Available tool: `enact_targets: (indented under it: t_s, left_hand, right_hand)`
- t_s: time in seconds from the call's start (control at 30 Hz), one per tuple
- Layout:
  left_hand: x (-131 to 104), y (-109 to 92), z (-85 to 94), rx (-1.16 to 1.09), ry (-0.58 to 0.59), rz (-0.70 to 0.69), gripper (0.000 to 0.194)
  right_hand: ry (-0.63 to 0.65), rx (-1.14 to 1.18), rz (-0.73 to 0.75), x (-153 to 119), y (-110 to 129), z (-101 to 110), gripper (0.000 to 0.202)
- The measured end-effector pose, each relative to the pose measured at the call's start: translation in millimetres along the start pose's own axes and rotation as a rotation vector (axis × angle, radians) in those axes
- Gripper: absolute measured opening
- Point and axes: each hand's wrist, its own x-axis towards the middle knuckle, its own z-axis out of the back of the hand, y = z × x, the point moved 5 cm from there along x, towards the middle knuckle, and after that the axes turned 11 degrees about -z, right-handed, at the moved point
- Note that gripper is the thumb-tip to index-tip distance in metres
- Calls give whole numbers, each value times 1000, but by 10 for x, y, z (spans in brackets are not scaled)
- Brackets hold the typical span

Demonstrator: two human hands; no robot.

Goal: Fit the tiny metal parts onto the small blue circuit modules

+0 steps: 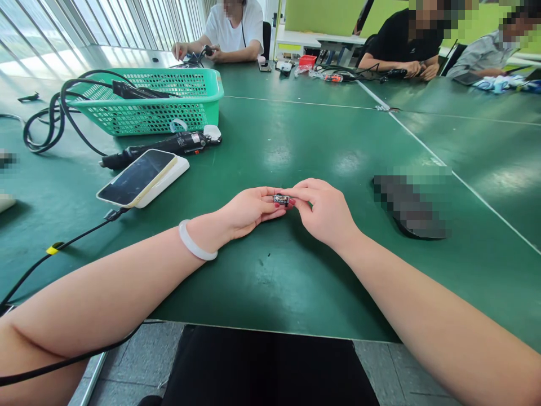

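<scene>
Between my two hands, just above the green table, is a small black part with shiny metal pieces [280, 199]; its exact kind is too small to make out. My left hand [249, 211], with a pale bangle at the wrist, is closed on it between thumb and fingers. From the other side my right hand [323, 211] has its thumb and fingertips pinched at the part's right end. The fingertips of both hands meet there and hide some of it.
At the left, a phone [139, 177] rests on a white block, beside a black electric screwdriver [160, 149] and a green basket [147, 113] with black cable. A dark, partly blurred object [412, 211] lies right. Several people sit at the far side of the table [270, 282].
</scene>
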Motion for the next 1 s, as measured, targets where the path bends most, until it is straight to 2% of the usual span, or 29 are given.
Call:
enact_targets:
  t_s: [0.13, 0.23, 1.0]
  left_hand:
    - [-3, -2, 18, -3, -36, 4, 22]
    - [-7, -6, 24, -8, -42, 2, 23]
    - [3, 4, 19, -24, -32, 11, 25]
  right_hand:
    - [-17, 6, -51, -11, -34, 31, 14]
    - [-17, -7, -43, -24, -36, 11, 9]
    - [-83, -2, -42, -18, -24, -9, 7]
